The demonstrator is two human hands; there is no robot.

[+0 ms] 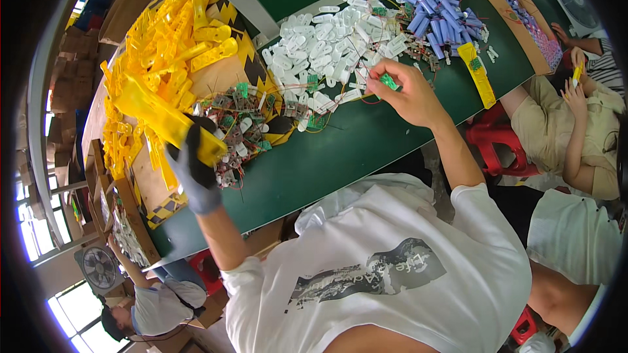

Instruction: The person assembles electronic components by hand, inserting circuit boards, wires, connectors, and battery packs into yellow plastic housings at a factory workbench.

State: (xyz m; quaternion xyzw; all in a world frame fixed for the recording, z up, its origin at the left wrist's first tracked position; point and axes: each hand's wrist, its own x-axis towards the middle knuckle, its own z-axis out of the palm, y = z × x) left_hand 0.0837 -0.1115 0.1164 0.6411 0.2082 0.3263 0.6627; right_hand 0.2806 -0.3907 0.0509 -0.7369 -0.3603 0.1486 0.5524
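Note:
My left hand (194,171) wears a dark grey glove and grips a long yellow plastic part (167,117) at the edge of a big heap of like yellow parts (173,32). My right hand (407,93) is bare and pinches a small green circuit board (389,81) with thin wires, just beside a pile of white plastic pieces (327,35). Between my hands lies a cluster of small green circuit boards with wires (239,124) on the green table (353,140).
Blue cylinders (438,16) lie heaped beyond the white pieces, with one yellow part (478,75) next to them. A long cardboard box (517,16) lines the table's far side. A seated person (569,124) works at right, another person (154,304) at lower left. A fan (98,268) stands nearby.

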